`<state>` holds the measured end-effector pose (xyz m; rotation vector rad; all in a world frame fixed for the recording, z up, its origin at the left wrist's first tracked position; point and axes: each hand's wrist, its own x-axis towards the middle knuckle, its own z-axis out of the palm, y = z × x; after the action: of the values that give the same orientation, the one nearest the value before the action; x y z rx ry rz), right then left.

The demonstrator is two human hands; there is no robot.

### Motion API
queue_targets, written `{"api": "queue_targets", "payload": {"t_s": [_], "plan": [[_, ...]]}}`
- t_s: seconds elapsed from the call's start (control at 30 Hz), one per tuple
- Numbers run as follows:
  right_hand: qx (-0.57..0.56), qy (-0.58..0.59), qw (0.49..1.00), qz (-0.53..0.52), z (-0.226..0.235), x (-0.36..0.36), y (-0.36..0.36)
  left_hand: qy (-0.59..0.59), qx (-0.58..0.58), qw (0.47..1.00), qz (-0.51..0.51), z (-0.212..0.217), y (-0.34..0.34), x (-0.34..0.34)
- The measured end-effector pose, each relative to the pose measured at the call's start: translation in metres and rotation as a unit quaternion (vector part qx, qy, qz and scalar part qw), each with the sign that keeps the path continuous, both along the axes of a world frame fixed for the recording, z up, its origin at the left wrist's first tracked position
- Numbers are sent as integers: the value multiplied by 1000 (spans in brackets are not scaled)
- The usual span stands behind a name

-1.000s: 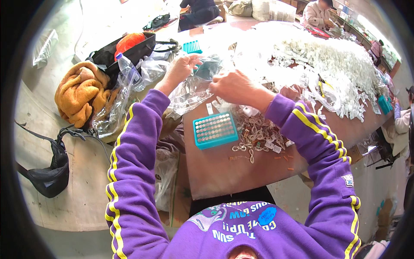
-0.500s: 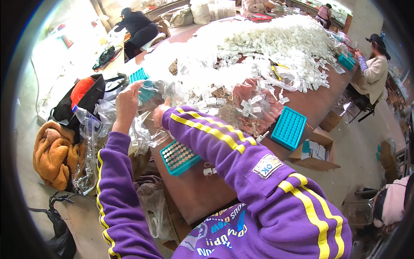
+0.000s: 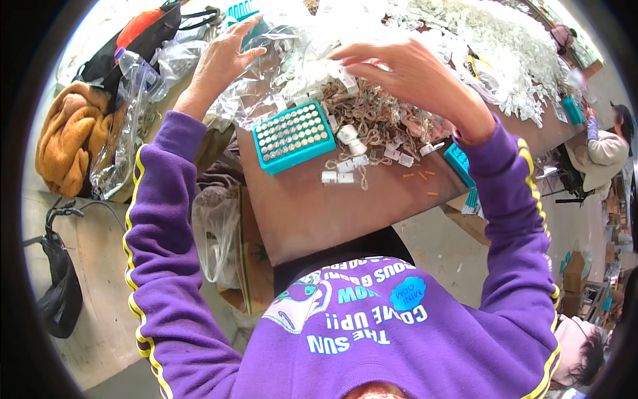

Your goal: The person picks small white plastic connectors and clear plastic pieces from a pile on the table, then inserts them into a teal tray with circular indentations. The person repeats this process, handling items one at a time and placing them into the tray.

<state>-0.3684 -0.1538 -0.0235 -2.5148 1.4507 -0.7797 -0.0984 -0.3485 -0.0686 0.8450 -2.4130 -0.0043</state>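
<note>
My left hand (image 3: 224, 63) is raised at the table's left edge, thumb and fingers apart, close to crumpled clear plastic (image 3: 232, 100). Whether the fingertips touch the plastic is hard to tell. Over the middle of the table hovers my right hand (image 3: 415, 74), fingers stretched toward the left and a little blurred, with nothing seen in them. Between and below the hands sits a teal tray (image 3: 302, 159) filled with rows of small round pieces. Beside it lie a tangle of brown string (image 3: 372, 113) and white plastic tags (image 3: 345, 164).
A large heap of white tags (image 3: 512, 60) covers the far right. Another teal tray (image 3: 458, 163) is partly behind my right forearm. At left are an orange-brown cloth (image 3: 70, 136), a bottle (image 3: 139, 66) and a black bag (image 3: 106, 60). A co-worker (image 3: 606, 149) sits at right.
My right arm has swung from across the table at left back to the right, uncovering the filled tray and string. My left hand has opened its fingers. The view has tilted down.
</note>
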Motion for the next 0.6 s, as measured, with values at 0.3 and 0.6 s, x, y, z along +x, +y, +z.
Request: {"api": "queue_targets", "payload": {"t_s": [0.3, 0.6], "plan": [[57, -408, 888, -204, -121, 9, 86, 167, -38, 984, -46, -36, 155, 9], [34, -265, 945, -190, -152, 18, 118, -18, 143, 987, -71, -102, 218, -28]]}}
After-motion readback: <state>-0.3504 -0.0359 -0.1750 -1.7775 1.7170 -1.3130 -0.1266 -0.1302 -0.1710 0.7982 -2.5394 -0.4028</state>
